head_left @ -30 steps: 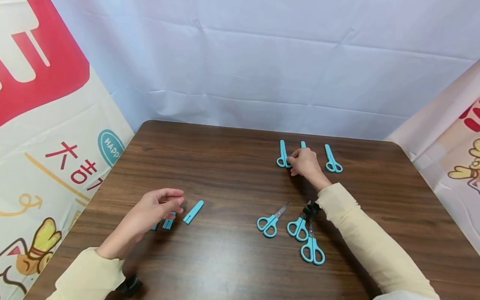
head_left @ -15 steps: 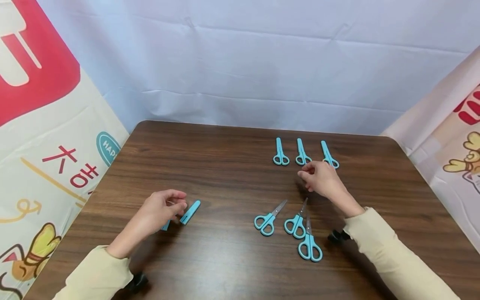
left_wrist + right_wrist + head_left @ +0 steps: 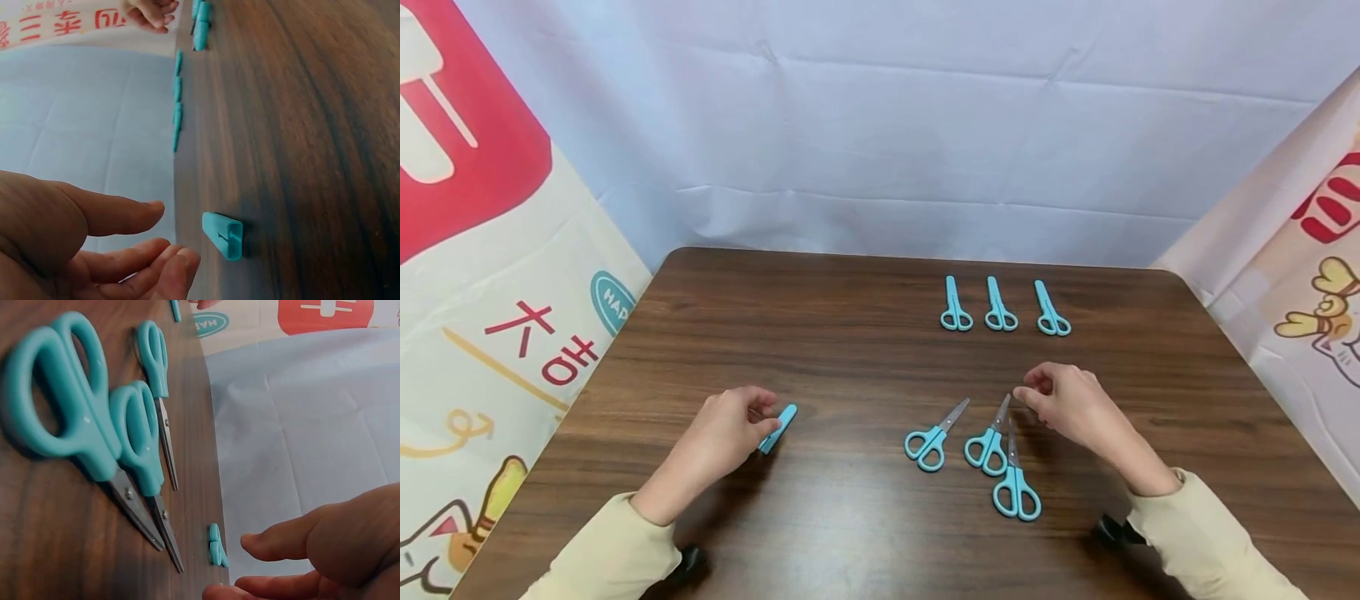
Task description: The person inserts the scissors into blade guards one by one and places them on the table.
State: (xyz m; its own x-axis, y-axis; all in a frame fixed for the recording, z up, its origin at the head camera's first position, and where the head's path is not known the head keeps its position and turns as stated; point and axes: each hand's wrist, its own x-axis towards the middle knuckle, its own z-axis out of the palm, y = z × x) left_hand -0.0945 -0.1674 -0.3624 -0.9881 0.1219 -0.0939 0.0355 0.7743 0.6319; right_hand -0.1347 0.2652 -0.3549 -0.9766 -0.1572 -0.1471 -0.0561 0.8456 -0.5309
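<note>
My left hand point(image 3: 724, 432) hovers over a turquoise scissors sheath point(image 3: 781, 428), thumb and fingers apart and holding nothing. In the left wrist view the sheath point(image 3: 217, 230) lies just beyond the fingertips, its slotted mouth showing. My right hand point(image 3: 1078, 407) is held, likewise without anything in it, beside the bare blades of three turquoise-handled scissors. Of these, one pair point(image 3: 941, 432) lies at the left, another point(image 3: 995, 432) in the middle, and the third point(image 3: 1014, 477) nearest me with its blades against the middle pair. The sheaths seen earlier at the left are hidden under my left hand.
Toward the far edge of the brown wooden table point(image 3: 820, 333) three sheathed scissors stand in a row: left point(image 3: 952, 293), middle point(image 3: 994, 293) and right point(image 3: 1043, 298). A pale cloth point(image 3: 880, 150) hangs behind the table, with printed cloths at both sides.
My right hand has come back from the row of sheathed scissors toward me, above the bare pairs. My left hand has shifted slightly right, closer over the sheath.
</note>
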